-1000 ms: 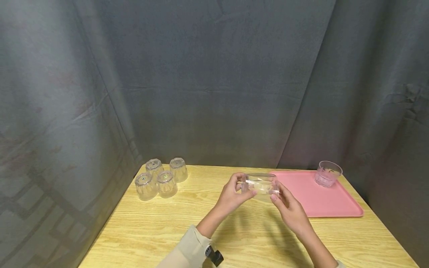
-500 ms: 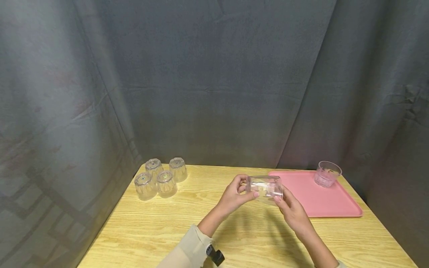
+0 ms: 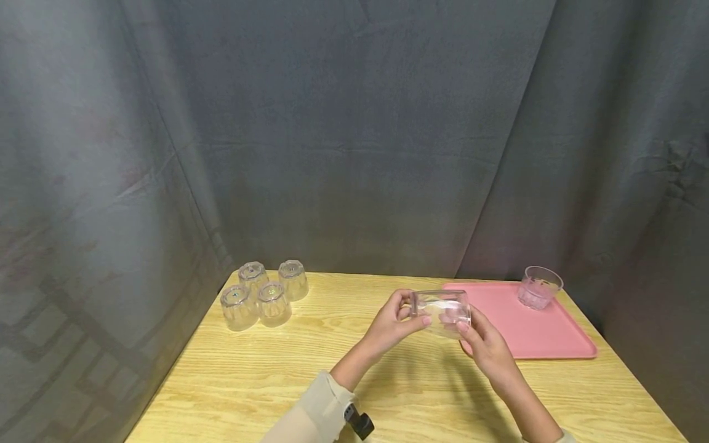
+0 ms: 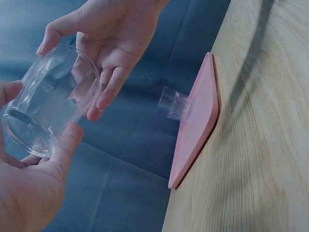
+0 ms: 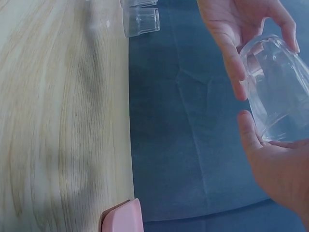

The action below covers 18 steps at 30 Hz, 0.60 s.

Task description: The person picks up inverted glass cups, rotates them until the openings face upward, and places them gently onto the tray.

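A clear drinking glass (image 3: 439,301) is held sideways above the table, its thick base to the left and its rim to the right. My left hand (image 3: 388,326) grips the base end, thumb along the near side. At the rim end my right hand (image 3: 493,354) holds the glass between thumb and fingers. In the left wrist view the glass (image 4: 58,92) spans the space between the left hand (image 4: 34,188) and the right hand (image 4: 118,38). Seen from the right wrist, the same glass (image 5: 280,92) appears at the right edge.
Several upside-down glasses (image 3: 274,304) stand close together at the table's back left. A pink tray (image 3: 532,338) lies on the right, bearing one upright glass (image 3: 540,288) near its far right corner. Grey curtains (image 3: 343,147) rise behind the wooden table (image 3: 310,357).
Both hands have shifted slightly right together with the glass, which has turned a little between them. The tray and the standing glasses have stayed in place.
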Each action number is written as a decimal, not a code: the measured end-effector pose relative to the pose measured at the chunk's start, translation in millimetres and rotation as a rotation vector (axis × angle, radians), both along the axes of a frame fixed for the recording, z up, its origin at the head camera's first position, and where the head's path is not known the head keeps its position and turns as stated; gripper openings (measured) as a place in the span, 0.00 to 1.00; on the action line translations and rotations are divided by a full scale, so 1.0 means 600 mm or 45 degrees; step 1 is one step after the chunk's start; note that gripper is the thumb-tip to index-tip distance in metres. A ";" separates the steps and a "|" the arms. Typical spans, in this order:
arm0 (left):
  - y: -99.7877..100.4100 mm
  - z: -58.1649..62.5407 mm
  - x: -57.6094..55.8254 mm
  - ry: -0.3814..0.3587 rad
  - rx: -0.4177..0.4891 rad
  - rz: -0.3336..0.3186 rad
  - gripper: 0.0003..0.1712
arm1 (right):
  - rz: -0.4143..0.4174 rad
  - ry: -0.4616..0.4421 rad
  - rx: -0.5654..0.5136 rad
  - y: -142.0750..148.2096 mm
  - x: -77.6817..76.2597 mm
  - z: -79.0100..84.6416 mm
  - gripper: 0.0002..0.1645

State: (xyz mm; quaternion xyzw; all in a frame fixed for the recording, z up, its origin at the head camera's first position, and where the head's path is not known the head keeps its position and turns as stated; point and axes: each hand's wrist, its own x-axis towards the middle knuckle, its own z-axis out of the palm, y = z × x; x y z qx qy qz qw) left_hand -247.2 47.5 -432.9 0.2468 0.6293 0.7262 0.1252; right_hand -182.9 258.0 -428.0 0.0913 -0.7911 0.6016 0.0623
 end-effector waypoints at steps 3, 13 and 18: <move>0.003 -0.001 -0.001 0.001 -0.002 0.000 0.29 | -0.040 0.029 0.040 0.002 -0.001 0.000 0.34; 0.018 -0.002 -0.005 -0.008 -0.072 0.038 0.33 | -0.124 0.077 0.105 0.014 -0.007 0.004 0.34; 0.023 0.000 -0.006 0.007 -0.139 0.079 0.35 | -0.136 0.120 0.119 0.021 -0.010 0.004 0.35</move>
